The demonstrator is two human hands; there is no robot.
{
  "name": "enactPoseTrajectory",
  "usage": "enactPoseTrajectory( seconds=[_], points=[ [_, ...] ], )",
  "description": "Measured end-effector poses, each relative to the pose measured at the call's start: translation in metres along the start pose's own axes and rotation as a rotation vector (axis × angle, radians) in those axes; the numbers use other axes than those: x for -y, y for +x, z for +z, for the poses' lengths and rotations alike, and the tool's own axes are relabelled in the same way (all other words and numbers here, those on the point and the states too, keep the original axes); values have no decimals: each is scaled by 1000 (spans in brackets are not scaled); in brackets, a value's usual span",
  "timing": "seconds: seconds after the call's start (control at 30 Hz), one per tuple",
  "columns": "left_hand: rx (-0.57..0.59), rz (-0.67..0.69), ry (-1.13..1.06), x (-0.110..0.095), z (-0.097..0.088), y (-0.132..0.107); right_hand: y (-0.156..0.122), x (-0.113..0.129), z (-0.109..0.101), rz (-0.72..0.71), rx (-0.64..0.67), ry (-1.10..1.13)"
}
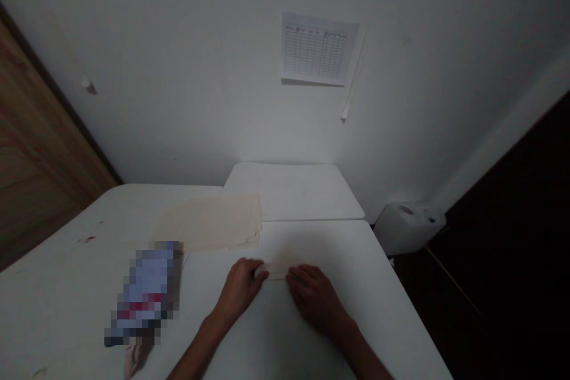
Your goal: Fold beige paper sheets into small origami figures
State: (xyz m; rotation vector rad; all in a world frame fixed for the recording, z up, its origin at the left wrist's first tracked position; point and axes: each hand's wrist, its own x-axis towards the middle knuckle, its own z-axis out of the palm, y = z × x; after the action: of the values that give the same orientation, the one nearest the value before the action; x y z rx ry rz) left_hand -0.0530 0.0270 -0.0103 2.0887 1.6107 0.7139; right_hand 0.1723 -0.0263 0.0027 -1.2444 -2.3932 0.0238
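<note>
L hand (244, 282) is at the strip's L end, thumb + forefinger curled in, tips close; can't tell if they're clamped on it. R hand (314, 297) lies at the R end, fingers together, thumb hidden, so can't tell re grip there either. The thin pale strip (276, 274) sits btwn the hands, flat on the white table (276, 332); detail's blurry. Step in hand: prob. creasing or smoothing the strip, going by hand pose. Next move prob. calls for light, even pressure at both ends w/ edges kept in line. Beyond the strip, to its L: pale sheets (218, 225). Farther L of it: pixelated blue-grey item (149, 285). Well R of it, off the table: whitish jug (401, 231).
</note>
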Motion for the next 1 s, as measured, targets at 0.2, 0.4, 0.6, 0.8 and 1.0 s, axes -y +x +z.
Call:
enactPoseTrajectory(
  seconds=[0.2,0.4,0.6,0.8,1.0],
  points=[
    [-15,51,47,0,1,0,-3,-3,2,42,-19,-48],
    [-50,49,32,6,5,-1,-7,-5,3,79,-41,-72],
    [-51,146,11,-2,4,5,-7,-6,4,87,-37,-45],
    [82,169,34,-23,6,20,-6,-5,2,84,-51,-61],
    [83,200,65,-25,9,23,-5,-4,0,82,-43,-68]
  ],
)
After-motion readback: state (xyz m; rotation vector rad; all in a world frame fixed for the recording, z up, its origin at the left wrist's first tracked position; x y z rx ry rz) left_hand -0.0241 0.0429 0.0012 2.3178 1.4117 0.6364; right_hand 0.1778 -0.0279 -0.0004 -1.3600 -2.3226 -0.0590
